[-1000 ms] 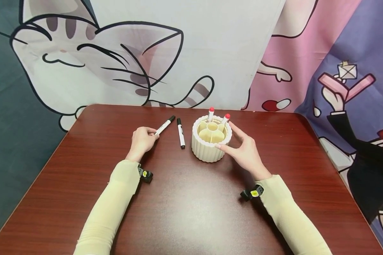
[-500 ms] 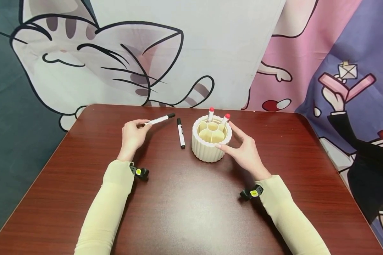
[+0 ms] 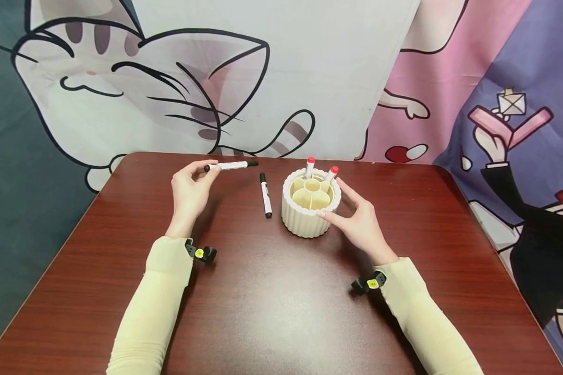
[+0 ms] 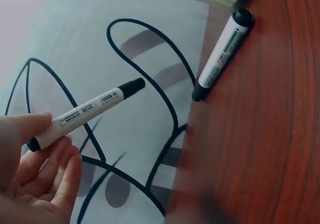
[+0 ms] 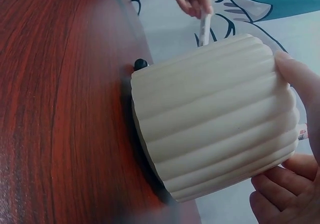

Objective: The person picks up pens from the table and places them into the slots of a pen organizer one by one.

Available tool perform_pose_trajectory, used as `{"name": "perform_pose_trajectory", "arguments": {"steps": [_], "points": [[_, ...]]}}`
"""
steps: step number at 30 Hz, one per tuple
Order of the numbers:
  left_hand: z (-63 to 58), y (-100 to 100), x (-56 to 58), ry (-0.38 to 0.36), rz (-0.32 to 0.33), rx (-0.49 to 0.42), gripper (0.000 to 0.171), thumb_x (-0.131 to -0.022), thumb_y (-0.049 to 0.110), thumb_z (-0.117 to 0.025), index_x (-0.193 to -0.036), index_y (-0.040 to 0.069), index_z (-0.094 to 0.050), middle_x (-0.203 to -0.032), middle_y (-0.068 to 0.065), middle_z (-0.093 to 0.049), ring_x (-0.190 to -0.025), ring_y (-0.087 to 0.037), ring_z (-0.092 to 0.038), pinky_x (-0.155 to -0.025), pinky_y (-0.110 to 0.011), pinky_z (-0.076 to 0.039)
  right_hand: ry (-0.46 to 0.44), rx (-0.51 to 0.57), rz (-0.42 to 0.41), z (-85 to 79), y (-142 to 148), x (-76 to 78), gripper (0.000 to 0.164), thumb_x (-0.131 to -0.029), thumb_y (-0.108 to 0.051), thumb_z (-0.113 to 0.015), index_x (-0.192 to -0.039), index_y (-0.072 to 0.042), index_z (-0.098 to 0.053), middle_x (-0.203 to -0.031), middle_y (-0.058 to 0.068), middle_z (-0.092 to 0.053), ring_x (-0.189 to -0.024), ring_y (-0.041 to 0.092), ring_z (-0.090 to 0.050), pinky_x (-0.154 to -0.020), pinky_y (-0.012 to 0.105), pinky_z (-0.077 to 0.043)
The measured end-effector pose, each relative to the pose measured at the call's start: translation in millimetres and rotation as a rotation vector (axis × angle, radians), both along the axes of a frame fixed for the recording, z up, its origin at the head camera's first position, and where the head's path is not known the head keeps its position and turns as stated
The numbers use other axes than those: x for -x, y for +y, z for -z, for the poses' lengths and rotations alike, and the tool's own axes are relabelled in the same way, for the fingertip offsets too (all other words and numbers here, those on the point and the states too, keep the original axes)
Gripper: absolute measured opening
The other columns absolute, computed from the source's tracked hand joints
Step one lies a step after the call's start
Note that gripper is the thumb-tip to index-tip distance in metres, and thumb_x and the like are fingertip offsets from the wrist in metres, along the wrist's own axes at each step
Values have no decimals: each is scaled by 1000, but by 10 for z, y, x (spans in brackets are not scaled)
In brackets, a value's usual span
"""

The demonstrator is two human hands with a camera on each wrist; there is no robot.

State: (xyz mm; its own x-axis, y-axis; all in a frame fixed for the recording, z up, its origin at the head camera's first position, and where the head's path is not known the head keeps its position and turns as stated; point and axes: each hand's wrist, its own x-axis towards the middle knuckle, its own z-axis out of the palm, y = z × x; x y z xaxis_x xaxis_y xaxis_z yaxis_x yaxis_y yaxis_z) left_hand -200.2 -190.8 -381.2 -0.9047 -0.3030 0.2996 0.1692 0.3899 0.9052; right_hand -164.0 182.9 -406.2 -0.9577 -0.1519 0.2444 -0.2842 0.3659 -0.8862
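Observation:
My left hand point(image 3: 191, 191) pinches a white marker with a black cap point(image 4: 82, 115) near its rear end, between thumb and fingers. The marker lies nearly level above the table, its cap pointing right in the head view. My right hand point(image 3: 360, 224) grips the rim of a cream fluted pen holder point(image 3: 305, 223), thumb at the near side and fingers at the far right. Two red-capped markers point(image 3: 310, 167) stand in its back compartments; the front ones show bare. A second black-capped marker point(image 3: 266, 196) lies on the table between the left hand and the holder.
The dark red wooden table point(image 3: 281, 302) ends at its back edge just behind the holder. A cloth backdrop with a cartoon cat point(image 3: 159, 94) hangs behind it. Each wrist carries a small black camera point(image 3: 205, 254).
My left hand has lifted the black-capped marker and drawn it left and back, turning it from slanted to nearly level. My right hand stays on the pen holder.

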Motion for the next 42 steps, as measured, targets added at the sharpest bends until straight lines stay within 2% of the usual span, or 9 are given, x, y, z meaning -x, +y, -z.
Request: {"name": "perform_pose_trajectory", "arguments": {"steps": [6, 11, 16, 23, 30, 37, 42], "points": [[-75, 52, -20, 83, 16, -72, 25, -94, 24, -77, -114, 10, -78, -105, -5, -74, -93, -12, -72, -84, -22, -55, -9, 23, -6, 13, -3, 7, 85, -82, -27, -89, -155, -27, -45, -149, -7, -52, -134, 15, -51, -111, 46, -41], [-175, 123, -67, 150, 35, -115, 25, -93, 21, -77, -114, 8, -78, -103, -5, -74, -91, -9, -71, -86, -25, -56, 6, 41, -20, -14, -20, 1, 86, -82, -15, -88, -155, -17, -44, -148, 3, -53, -134, 21, -51, -112, 46, -39], [-256, 201, -120, 214, 74, -168, 23, -93, 13, -77, -114, 4, -77, -98, -7, -74, -90, -12, -70, -89, -28, -56, 3, 53, -32, -136, -71, -53, 85, -82, -4, -86, -154, -3, -42, -149, 14, -51, -135, 30, -50, -112, 52, -38], [-331, 290, -170, 276, 113, -189, 25, -91, 2, -76, -116, -2, -74, -99, -12, -70, -88, -14, -68, -90, -30, -55, 5, 51, -33, -62, -32, -22, 86, -82, -13, -88, -156, -16, -44, -149, 2, -52, -134, 20, -51, -112, 47, -39], [-387, 382, -207, 324, 171, -214, 27, -92, 2, -75, -118, -4, -69, -101, -9, -69, -90, -17, -67, -90, -31, -55, -13, 50, -31, -103, -50, -28, 85, -82, -5, -86, -155, -3, -41, -149, 14, -51, -135, 30, -50, -111, 53, -38], [-468, 529, -230, 392, 226, -240, 31, -91, -2, -74, -120, -8, -63, -106, -14, -69, -95, -20, -67, -91, -34, -55, -6, 59, -34, -11, -7, 13, 85, -82, -13, -88, -155, -17, -44, -149, 3, -53, -134, 21, -51, -111, 47, -40], [-513, 623, -228, 426, 259, -253, 31, -91, -3, -74, -120, -8, -63, -107, -15, -69, -96, -22, -67, -91, -35, -55, 4, 67, -41, 2, 2, 22, 85, -82, -16, -89, -155, -21, -45, -148, 2, -53, -134, 21, -51, -110, 48, -40]]}}
